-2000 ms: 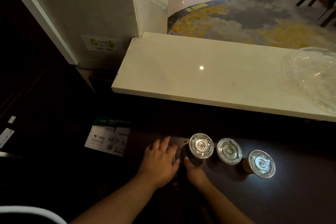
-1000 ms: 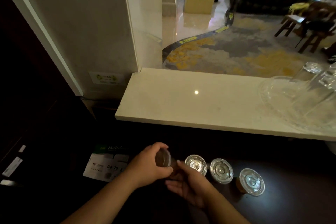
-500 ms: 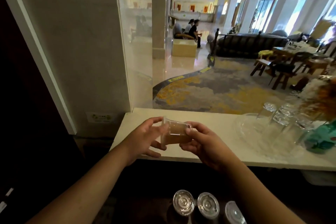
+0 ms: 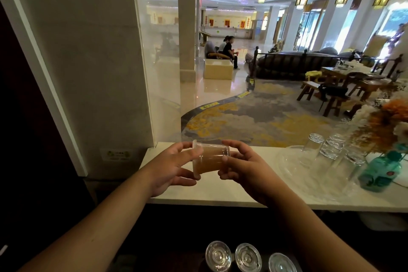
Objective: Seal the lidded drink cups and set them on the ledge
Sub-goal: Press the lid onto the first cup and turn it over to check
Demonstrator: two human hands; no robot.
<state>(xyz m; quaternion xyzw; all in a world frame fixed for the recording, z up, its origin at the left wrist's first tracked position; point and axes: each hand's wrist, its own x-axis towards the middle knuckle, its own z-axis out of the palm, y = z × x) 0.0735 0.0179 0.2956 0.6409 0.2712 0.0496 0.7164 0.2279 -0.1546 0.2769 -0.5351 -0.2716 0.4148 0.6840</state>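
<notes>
A clear plastic cup of brown drink (image 4: 209, 159) lies tipped on its side in the air above the pale stone ledge (image 4: 220, 194). My left hand (image 4: 170, 168) grips its lidded end, which points left. My right hand (image 4: 240, 169) holds the cup's base end. Three more lidded cups (image 4: 218, 255) (image 4: 248, 257) (image 4: 282, 263) stand in a row on the dark counter below, at the bottom edge of the view.
On the ledge's right part sits a clear tray (image 4: 293, 161) with several upturned glasses (image 4: 331, 148). A teal bottle (image 4: 379, 172) and a dried flower bunch (image 4: 388, 121) stand further right. A glass pane rises behind the ledge; a wall (image 4: 88, 73) bounds it on the left.
Both hands lifted one cup from the dark counter up to ledge height and turned it onto its side. The view tilted upward; three cups stayed on the counter.
</notes>
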